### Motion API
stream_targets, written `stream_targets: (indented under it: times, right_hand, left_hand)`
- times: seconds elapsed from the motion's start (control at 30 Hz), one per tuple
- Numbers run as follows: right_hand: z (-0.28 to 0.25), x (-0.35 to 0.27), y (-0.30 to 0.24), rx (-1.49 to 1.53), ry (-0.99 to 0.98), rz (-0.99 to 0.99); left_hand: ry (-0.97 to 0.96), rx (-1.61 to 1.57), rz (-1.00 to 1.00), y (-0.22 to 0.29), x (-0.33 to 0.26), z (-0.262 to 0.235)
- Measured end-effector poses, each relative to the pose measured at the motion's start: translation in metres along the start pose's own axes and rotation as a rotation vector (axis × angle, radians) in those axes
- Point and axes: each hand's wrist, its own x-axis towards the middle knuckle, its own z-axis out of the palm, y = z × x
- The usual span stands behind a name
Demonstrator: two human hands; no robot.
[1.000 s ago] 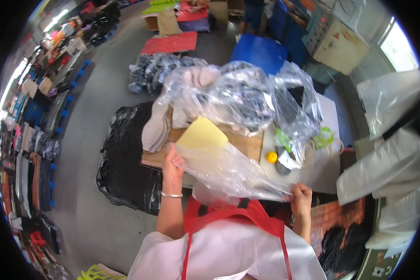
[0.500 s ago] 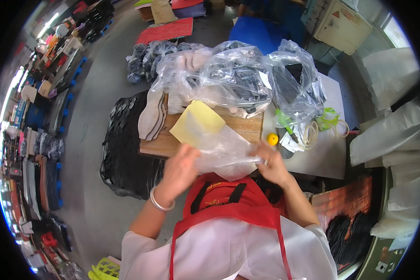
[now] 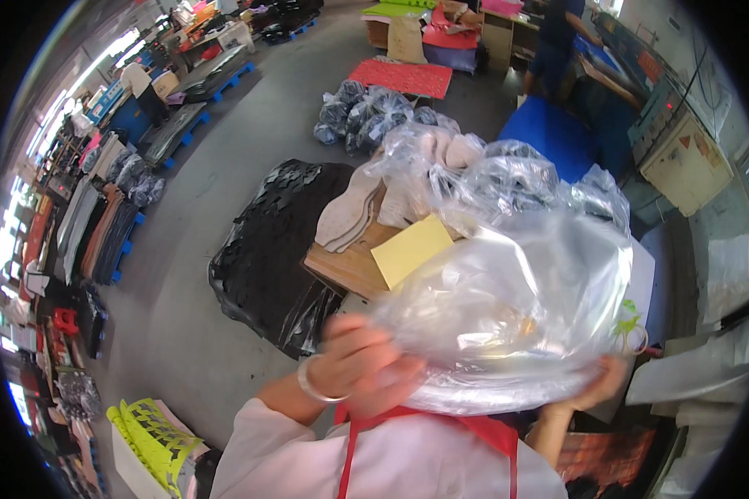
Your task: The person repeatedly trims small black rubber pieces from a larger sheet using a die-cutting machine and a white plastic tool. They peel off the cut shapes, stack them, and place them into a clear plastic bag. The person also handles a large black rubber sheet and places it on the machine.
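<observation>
We grip a puffed-out, clear plastic bag (image 3: 516, 291) between our blurred left hand (image 3: 362, 364) and partly hidden right hand (image 3: 601, 384), a yellow rectangular sheet (image 3: 409, 251) showing beyond it.

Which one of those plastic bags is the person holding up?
The big, puffed-out clear bag in front, with the left hand and right hand at its lower edge. The filled bags lie beyond it, and no hand touches them.

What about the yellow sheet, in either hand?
No, the yellow sheet lies on the wooden board; left hand and right hand touch the clear plastic bag.
</observation>
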Motion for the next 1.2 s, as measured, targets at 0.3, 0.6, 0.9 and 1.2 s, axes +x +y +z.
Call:
stream_targets:
  times: [0.3, 0.6, 0.9, 1.2]
  right_hand:
    - [0.026, -0.061, 0.020, -0.132, -0.570, 0.099]
    - [0.022, -0.049, 0.010, -0.452, -0.560, -0.181]
    - [0.021, -0.044, 0.031, -0.695, -0.517, 0.091]
    - [0.062, -0.124, -0.005, 0.024, -0.891, -0.409]
  left_hand:
    - [-0.854, -0.129, -0.519, -0.027, -0.139, 0.092]
    - [-0.467, -0.506, -0.870, -0.025, -0.070, 0.055]
    - [-0.732, -0.270, -0.338, -0.019, -0.066, 0.087]
    - [-0.967, -0.426, -0.517, 0.011, -0.056, 0.140]
